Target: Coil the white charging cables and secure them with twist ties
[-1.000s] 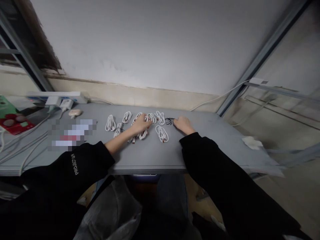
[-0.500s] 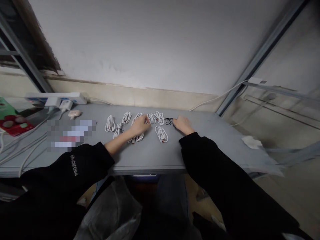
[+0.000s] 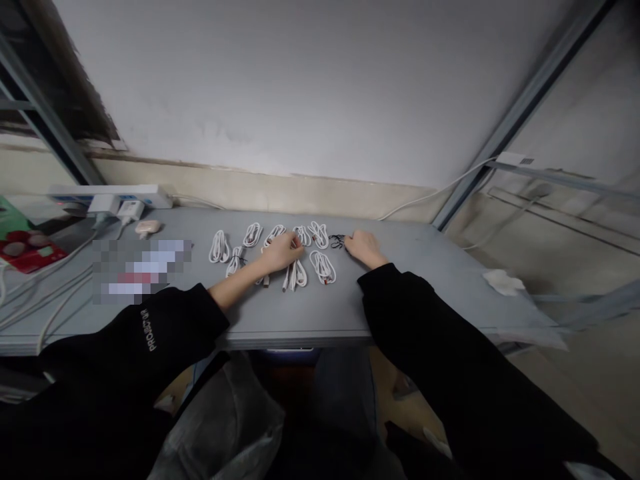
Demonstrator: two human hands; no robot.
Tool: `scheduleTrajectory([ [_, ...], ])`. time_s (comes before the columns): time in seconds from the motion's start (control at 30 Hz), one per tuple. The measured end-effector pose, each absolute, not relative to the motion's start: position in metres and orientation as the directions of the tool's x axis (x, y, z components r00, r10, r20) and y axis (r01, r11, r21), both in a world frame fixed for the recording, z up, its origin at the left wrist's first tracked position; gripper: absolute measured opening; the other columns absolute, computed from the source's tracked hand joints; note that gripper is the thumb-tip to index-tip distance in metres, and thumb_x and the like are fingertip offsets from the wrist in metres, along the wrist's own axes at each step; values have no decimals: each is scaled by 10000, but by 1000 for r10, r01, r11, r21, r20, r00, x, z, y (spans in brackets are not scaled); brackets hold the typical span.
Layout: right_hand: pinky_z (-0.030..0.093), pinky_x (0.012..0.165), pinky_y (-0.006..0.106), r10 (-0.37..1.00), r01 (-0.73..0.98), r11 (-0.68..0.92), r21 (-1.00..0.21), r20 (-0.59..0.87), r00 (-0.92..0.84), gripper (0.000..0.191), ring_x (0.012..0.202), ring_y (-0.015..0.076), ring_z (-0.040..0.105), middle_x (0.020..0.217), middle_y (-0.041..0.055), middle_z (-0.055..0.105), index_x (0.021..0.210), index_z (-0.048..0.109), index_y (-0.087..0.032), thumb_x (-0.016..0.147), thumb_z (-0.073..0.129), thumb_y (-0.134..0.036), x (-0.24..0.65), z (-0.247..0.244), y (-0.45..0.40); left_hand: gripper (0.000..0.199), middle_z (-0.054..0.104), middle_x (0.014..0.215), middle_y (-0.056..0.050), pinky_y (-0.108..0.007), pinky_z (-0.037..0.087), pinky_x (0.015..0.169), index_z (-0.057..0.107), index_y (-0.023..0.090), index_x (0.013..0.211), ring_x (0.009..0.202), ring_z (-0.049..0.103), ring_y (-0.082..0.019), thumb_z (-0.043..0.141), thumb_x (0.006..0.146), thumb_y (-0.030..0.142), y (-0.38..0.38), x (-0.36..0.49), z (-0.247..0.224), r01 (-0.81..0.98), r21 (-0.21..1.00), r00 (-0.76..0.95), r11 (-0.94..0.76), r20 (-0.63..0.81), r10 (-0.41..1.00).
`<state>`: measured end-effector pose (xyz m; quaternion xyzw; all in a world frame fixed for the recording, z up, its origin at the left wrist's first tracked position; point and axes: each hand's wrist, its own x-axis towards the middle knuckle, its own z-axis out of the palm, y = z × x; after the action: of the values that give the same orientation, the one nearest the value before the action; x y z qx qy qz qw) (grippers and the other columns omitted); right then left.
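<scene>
Several coiled white cables (image 3: 253, 235) lie in rows on a grey table (image 3: 300, 313). My left hand (image 3: 283, 252) rests on the middle of the group, its fingertips on a coil (image 3: 302, 235); I cannot tell whether they grip it. Just below that hand lies another white coil (image 3: 296, 275) with its plug end showing. My right hand (image 3: 365, 248) is at the right of the group, its fingertips at a small tangle of thin black ties (image 3: 338, 241). A further coil (image 3: 323, 267) sits just left of that hand. Black sleeves cover both arms.
A white power strip (image 3: 107, 195) with plugged-in chargers stands at the back left, with white cords running along the table's left side. A red and green package (image 3: 30, 241) lies far left. A crumpled white cloth (image 3: 504, 283) lies at the right. A blurred patch covers part of the table.
My left hand has moved slightly up the picture, uncovering the coil below it, which now lies straighter with its plug end visible. My right hand has shifted slightly towards the black ties.
</scene>
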<state>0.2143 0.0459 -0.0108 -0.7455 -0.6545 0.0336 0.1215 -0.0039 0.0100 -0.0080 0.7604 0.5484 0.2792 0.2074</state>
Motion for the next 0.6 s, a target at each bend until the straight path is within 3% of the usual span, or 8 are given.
scheduleTrajectory([
  [0.2, 470, 838, 372, 986, 970, -90, -226, 120, 119, 407, 1089, 330, 629, 1124, 232, 680, 1038, 711, -79, 910, 387, -289, 214, -12, 46, 160, 582, 707, -25, -262, 352, 625, 508, 193, 712, 664, 524, -153, 551, 852, 257, 6, -3, -6, 764, 546, 281, -343, 196, 939],
  [0.33, 472, 834, 368, 985, 970, -90, -225, 122, 120, 408, 1087, 333, 630, 1115, 223, 686, 1033, 711, -82, 911, 387, -298, 214, -12, 46, 276, 660, 933, -135, -308, 410, 729, 588, 158, 911, 875, 607, -243, 412, 942, 368, -3, -3, 7, 886, 294, 303, -358, 215, 928],
  [0.43, 470, 836, 359, 985, 970, -98, -221, 116, 126, 406, 1096, 328, 626, 1122, 220, 686, 1052, 708, -84, 912, 392, -296, 213, -11, 45, 323, 628, 1135, -244, -379, 430, 838, 590, 94, 1088, 1100, 585, -351, 388, 942, 299, -8, -8, 18, 983, 77, 151, -165, 167, 974],
  [0.5, 468, 836, 357, 985, 971, -95, -218, 119, 123, 403, 1100, 328, 625, 1127, 221, 684, 1054, 709, -84, 912, 392, -288, 212, -11, 45, 357, 625, 1136, -285, -413, 433, 867, 561, 45, 1164, 1112, 592, -379, 406, 923, 259, -9, -12, 23, 999, 27, 24, -27, 95, 995],
  [0.6, 467, 832, 365, 985, 972, -91, -216, 123, 120, 404, 1101, 334, 624, 1129, 226, 680, 1047, 709, -84, 915, 385, -285, 213, -11, 45, 404, 642, 1122, -288, -436, 423, 911, 545, 30, 1204, 1108, 610, -379, 449, 910, 290, -10, -18, 26, 999, -2, -49, 49, 23, 999],
])
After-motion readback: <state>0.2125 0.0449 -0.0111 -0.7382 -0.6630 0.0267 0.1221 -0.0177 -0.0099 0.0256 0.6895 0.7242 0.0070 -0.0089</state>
